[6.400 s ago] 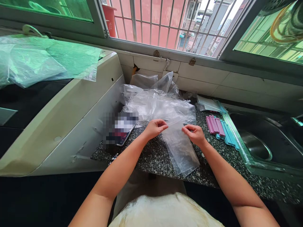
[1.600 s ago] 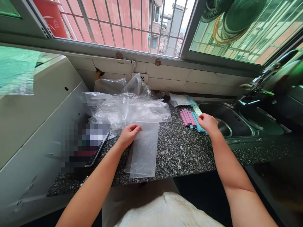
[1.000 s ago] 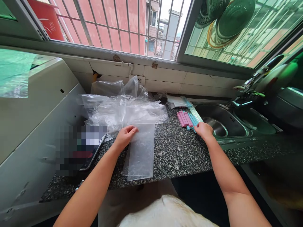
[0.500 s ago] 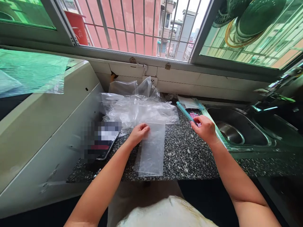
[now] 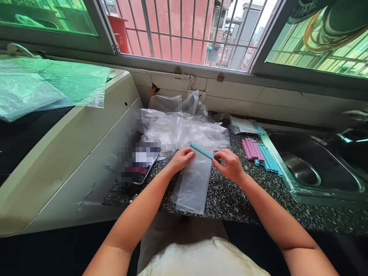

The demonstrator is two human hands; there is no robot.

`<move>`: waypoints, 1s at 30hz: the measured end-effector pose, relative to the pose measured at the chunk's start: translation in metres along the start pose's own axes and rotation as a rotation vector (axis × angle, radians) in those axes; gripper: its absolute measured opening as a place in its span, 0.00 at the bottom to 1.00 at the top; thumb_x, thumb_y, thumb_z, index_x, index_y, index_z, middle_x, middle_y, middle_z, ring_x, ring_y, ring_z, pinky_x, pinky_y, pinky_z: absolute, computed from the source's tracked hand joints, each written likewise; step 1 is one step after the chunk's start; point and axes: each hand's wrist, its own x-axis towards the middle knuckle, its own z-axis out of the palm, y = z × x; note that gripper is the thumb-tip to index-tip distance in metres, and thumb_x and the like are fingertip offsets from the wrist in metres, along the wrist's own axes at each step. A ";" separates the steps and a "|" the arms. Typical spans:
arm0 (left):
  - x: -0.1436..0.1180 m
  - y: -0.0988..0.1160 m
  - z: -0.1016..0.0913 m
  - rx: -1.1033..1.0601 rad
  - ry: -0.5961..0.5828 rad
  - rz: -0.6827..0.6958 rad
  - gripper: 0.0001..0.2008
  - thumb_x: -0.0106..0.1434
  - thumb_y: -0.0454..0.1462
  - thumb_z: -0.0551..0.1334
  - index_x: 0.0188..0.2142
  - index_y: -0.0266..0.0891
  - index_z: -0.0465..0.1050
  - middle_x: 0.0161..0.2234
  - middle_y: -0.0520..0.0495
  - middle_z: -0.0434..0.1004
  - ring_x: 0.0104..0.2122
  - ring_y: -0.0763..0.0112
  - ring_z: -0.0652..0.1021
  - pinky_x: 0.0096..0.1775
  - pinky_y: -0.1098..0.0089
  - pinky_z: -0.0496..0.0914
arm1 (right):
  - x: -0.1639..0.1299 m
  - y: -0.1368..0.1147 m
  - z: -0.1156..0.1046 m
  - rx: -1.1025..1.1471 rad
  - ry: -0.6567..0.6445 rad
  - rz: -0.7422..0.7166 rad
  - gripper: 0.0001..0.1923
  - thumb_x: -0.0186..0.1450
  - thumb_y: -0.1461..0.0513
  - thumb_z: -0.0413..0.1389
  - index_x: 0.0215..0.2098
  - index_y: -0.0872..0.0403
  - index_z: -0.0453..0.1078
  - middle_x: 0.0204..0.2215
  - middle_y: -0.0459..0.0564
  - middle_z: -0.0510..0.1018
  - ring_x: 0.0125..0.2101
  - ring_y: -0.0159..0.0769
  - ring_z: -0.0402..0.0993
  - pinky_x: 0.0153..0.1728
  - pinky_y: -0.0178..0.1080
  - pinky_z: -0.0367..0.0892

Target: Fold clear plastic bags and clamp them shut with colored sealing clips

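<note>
The right hand (image 5: 230,166) pinches one end of a teal clip (image 5: 201,150) between thumb and fingers. The clip is a thin stick. It slants up and left from the hand, over the top end of a clear bag (image 5: 194,184). Whether the clip touches the bag is hard to tell.

The left hand (image 5: 181,159) rests on the top left corner of the bag with its fingers curled. It presses the bag flat more than it grips it, and its fingertips are tucked under, out of sight. The clip's far end lies just beside this hand.

The bag lies flat on the counter (image 5: 230,199), with its lower end at the counter's front edge. It is see-through, so its sides are hard to make out.

Behind the bag, toward the wall, sits a pile of bags (image 5: 178,126), all crumpled. Near the counter's right edge, by the sink (image 5: 310,168), lies a row of clips (image 5: 260,153), pink and teal. To the left a phone (image 5: 139,163) is blurred out. The person's body hides part of the counter's front edge.
</note>
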 end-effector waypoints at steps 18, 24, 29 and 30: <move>0.002 0.001 0.003 -0.102 0.005 -0.110 0.05 0.48 0.34 0.55 0.22 0.36 0.68 0.20 0.54 0.69 0.25 0.74 0.68 0.32 0.72 0.63 | -0.020 0.018 0.028 0.065 -0.058 0.035 0.04 0.62 0.62 0.51 0.32 0.53 0.67 0.27 0.50 0.74 0.28 0.36 0.70 0.31 0.37 0.66; 0.001 0.003 0.003 -0.167 0.003 -0.119 0.06 0.48 0.36 0.57 0.26 0.35 0.69 0.23 0.53 0.71 0.27 0.72 0.69 0.35 0.71 0.64 | -0.021 0.018 0.029 0.041 -0.065 0.018 0.04 0.62 0.63 0.51 0.33 0.53 0.67 0.27 0.50 0.74 0.29 0.37 0.70 0.31 0.38 0.66; -0.001 0.004 0.002 -0.174 -0.013 -0.110 0.08 0.48 0.39 0.60 0.26 0.35 0.67 0.23 0.53 0.69 0.27 0.73 0.68 0.33 0.71 0.63 | -0.020 0.017 0.029 0.011 -0.079 0.014 0.04 0.63 0.62 0.51 0.34 0.52 0.67 0.27 0.50 0.74 0.30 0.37 0.70 0.31 0.38 0.66; -0.001 0.004 0.002 -0.169 -0.015 -0.107 0.09 0.48 0.40 0.60 0.25 0.35 0.67 0.22 0.53 0.68 0.26 0.73 0.68 0.32 0.71 0.63 | -0.020 0.017 0.029 0.005 -0.081 0.014 0.04 0.63 0.62 0.51 0.34 0.52 0.67 0.27 0.50 0.74 0.30 0.37 0.70 0.31 0.38 0.66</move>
